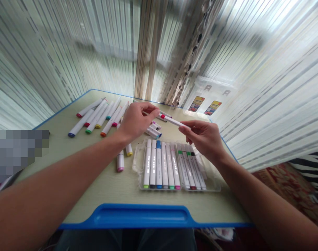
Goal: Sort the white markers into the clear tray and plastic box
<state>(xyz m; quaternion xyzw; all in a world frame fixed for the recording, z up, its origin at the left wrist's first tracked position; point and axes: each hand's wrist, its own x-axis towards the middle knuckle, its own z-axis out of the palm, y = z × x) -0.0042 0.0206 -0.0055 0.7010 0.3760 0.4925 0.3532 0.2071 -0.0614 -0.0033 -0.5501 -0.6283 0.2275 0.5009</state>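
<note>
Above the back of an open clear plastic case, a white marker with a red band (173, 121) is held between my hands. My right hand (207, 139) grips its body between thumb and fingers. At the other end, the fingertips of my left hand (135, 120) pinch the tip beyond the red band. Below, the clear case (213, 187) lies on the table with several white markers (164, 167) side by side in its two sections. Loose markers (103, 113) with coloured ends lie left of my left hand. More markers (155, 130) lie partly hidden behind it.
The pale table (83, 174) has a blue edge and a blue front tray (143, 215). A translucent box (208, 92) with two labels stands at the back right. Striped string curtains (109, 45) hang around the table. A patterned rug (284, 188) shows at the right.
</note>
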